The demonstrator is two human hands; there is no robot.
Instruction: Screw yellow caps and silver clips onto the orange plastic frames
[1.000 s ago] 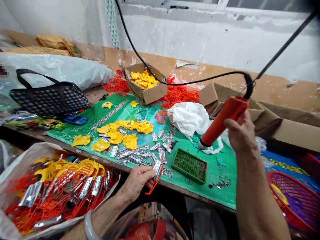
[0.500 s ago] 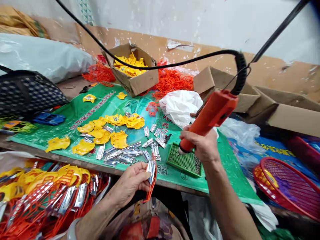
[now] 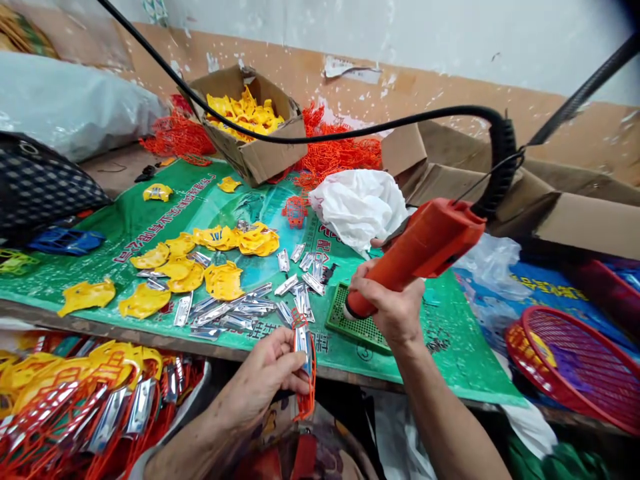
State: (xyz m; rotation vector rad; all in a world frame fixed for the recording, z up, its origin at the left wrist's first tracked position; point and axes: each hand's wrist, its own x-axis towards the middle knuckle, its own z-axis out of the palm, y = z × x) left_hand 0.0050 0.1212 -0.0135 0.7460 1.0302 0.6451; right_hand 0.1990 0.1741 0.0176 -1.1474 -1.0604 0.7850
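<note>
My left hand [image 3: 267,373] pinches a red openwork plastic frame [image 3: 311,390] with a shiny silver plate [image 3: 302,343] in it, just off the table's front edge. My right hand [image 3: 387,303] is wrapped round an orange-red electric screwdriver [image 3: 425,243], its nose pointing down over a green perforated tray [image 3: 334,323]. The hand and tool hide part of the tray, and the bit's tip does not show. Loose silver plates [image 3: 245,310] lie on the green sheet left of the tray, near several yellow plastic shells [image 3: 224,280].
A black cable [image 3: 320,139] arches across the view to the screwdriver. Behind stand a carton [image 3: 270,160] of yellow shells, red frames [image 3: 345,153] and a white plastic bag [image 3: 363,203]. A red basket [image 3: 583,367] sits right; frames with yellow shells [image 3: 85,373] fill the lower left.
The view has shifted, so the table's things appear farther left. The screwdriver's nose has dipped lower over the green tray. My left hand still pinches the frame, which is turned slightly.
</note>
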